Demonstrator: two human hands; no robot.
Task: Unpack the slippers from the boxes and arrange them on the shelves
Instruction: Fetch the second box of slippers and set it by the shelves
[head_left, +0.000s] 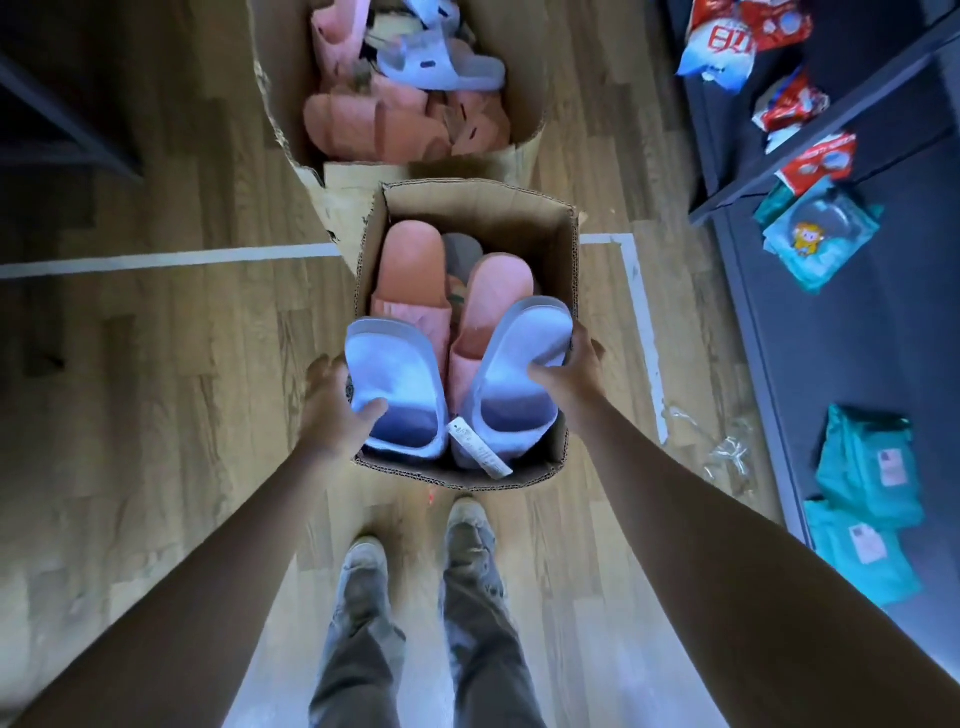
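A small open cardboard box (483, 205) stands on the floor in front of my feet. In it lie two pink slippers (413, 270) and, on top at the near end, a pair of pale blue slippers. My left hand (332, 405) grips the left blue slipper (395, 374) by its outer edge, thumb on the insole. My right hand (571, 371) grips the right blue slipper (524, 353) the same way. A white paper tag (478, 449) hangs between the pair.
A larger torn cardboard box (280, 104) behind holds several pink slippers and a pale blue one (441, 65). Dark grey shelves (831, 312) on the right carry teal packets and red-and-white bags. Clear plastic wrap (727, 452) lies on the wooden floor.
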